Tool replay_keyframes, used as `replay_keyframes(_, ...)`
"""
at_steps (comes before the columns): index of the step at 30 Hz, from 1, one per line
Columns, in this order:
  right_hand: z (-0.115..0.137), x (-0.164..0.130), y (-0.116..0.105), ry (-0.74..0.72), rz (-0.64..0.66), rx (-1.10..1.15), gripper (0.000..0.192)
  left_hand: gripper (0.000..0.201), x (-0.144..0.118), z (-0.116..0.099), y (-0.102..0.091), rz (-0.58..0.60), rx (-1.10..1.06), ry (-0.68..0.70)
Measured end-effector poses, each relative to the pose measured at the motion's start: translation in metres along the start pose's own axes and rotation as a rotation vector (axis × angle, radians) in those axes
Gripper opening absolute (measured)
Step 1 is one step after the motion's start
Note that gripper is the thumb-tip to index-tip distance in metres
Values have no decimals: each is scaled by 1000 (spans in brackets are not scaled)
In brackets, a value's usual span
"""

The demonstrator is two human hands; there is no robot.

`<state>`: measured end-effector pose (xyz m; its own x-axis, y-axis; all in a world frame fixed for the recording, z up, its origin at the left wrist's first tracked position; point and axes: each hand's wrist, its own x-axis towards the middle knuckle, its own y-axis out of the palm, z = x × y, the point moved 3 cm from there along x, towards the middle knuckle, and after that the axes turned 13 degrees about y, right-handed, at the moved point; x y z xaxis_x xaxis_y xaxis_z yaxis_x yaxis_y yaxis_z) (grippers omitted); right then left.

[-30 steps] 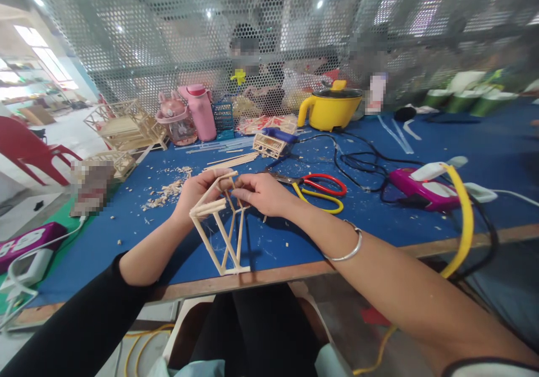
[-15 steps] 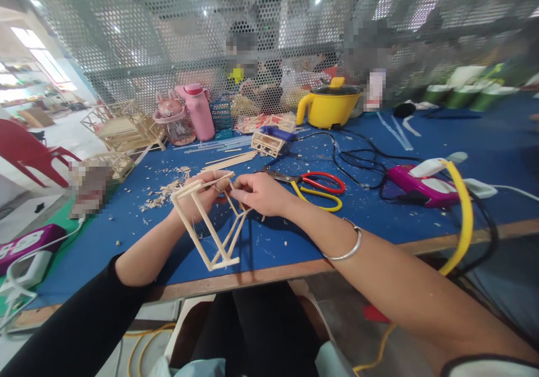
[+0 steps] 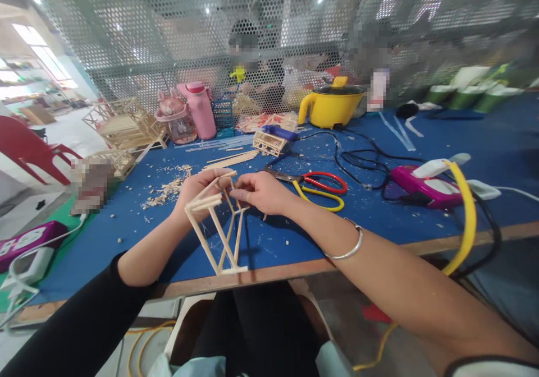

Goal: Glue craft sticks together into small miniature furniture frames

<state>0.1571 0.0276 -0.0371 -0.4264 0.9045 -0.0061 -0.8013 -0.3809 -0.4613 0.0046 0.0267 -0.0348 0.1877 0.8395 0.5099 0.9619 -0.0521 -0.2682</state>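
Sticks of the wooden frame [image 3: 219,228] stand upright again after tilting left, your left hand [image 3: 197,194] gripping its top, your right hand [image 3: 261,193] pinching a strut at its 2 o'clock above the blue surface [image 3: 379,208].

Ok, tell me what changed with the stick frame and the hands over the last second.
The stick frame swung out to the left half a second ago, then tipped back; its lower end now points down toward the table edge, much as a second ago. The left hand kept its grip on the top throughout, and the right hand kept pinching the upper sticks. Nothing was let go. The scissors and the wood scraps lie unmoved.
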Motion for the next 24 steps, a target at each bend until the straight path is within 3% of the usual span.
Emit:
replay_keyframes(6, -2, 1, -3, -88, -69, -192, 19, 42, -3, -3, 1, 45, 120, 92)
replay_keyframes(16, -2, 3, -1, -89, 12, -22, 20, 25, 4, -23, -2, 121, 434, 415)
replay_keyframes(24, -11, 8, 1, 91, 106, 65, 27, 21, 6, -15, 0, 119, 468, 488)
